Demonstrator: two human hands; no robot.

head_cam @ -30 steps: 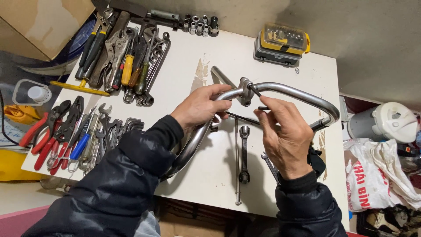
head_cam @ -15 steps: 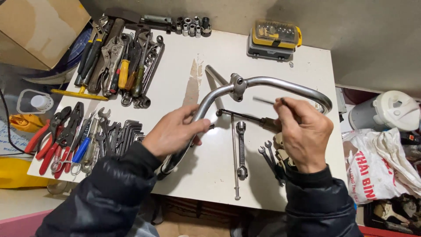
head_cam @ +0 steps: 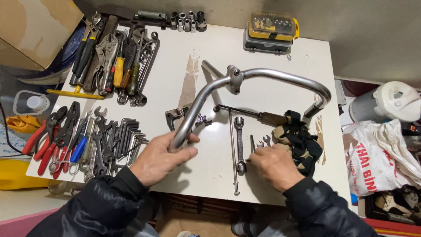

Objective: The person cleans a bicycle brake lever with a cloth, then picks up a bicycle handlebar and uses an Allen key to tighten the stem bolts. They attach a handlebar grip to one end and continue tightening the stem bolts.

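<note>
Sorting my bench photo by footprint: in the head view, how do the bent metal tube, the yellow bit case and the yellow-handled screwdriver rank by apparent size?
1. Bent metal tube, held by the left hand, clearly largest.
2. Yellow bit case.
3. Yellow-handled screwdriver, longer than the case but far slimmer; these two are close.

My left hand [head_cam: 160, 159] grips the near end of the bent chrome handlebar [head_cam: 267, 75], which arcs away toward one o'clock. My right hand [head_cam: 274, 164], at five o'clock, fingers small spanners [head_cam: 263, 143] beside the ring spanner [head_cam: 239, 145] on the white table [head_cam: 210, 48].
</note>
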